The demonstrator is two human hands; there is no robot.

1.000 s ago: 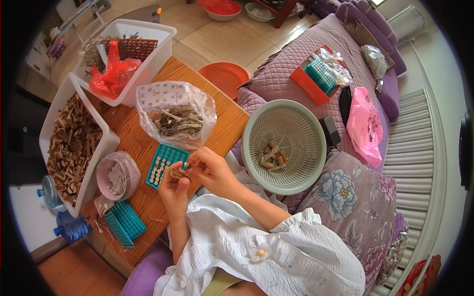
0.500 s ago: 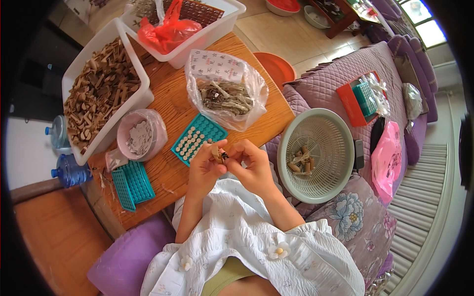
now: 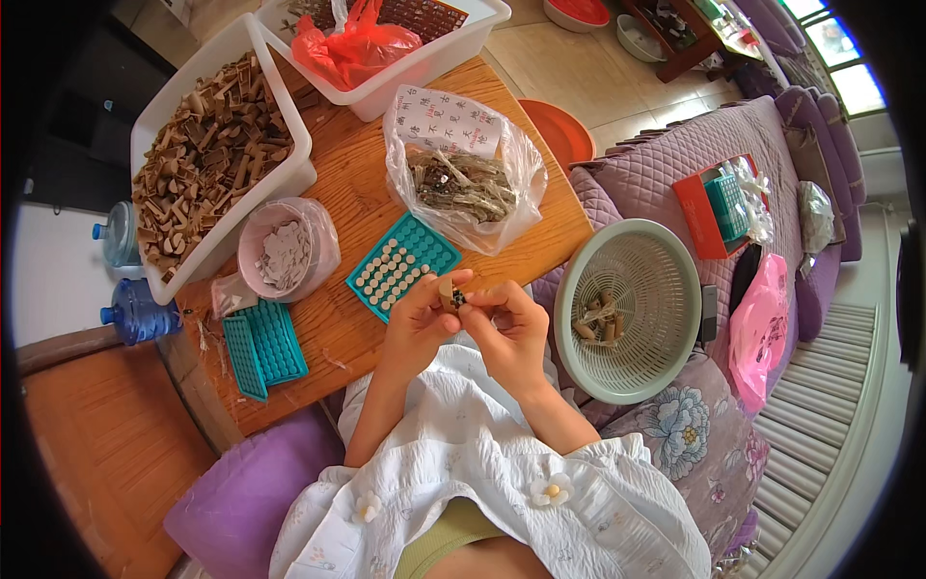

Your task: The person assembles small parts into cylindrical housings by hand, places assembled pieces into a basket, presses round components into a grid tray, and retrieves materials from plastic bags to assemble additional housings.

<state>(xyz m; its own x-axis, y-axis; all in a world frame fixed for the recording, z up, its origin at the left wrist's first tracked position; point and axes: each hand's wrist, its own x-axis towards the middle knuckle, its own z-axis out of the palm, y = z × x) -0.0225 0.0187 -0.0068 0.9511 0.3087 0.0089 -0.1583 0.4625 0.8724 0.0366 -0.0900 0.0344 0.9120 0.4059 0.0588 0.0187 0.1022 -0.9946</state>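
Both hands meet above the table's near edge around a small tan curved piece (image 3: 448, 289) with dark bits at its side; its exact kind is too small to tell. My left hand (image 3: 417, 320) pinches the piece between thumb and fingers. The fingertips of my right hand (image 3: 509, 333) close on its dark side. Just beyond them lies a teal pitted tray (image 3: 431, 253), part of its pits filled with cream round pellets (image 3: 384, 273). Behind the tray, a clear plastic bag (image 3: 529, 193) stands open, holding bundles of greyish strands (image 3: 463, 186).
A grey-green basket (image 3: 680, 333) on my right contains several brown tubes (image 3: 610, 330). At left stand a white bin (image 3: 301, 145) of brown curved pieces, a pink tub (image 3: 323, 246) of white scraps and teal trays (image 3: 275, 343). Another white bin (image 3: 434, 68) holds a red bag (image 3: 359, 48).
The whole view has shifted slightly, moving the table's things rightward. My hands stay together on the tan piece, whose dark bits now show more clearly.
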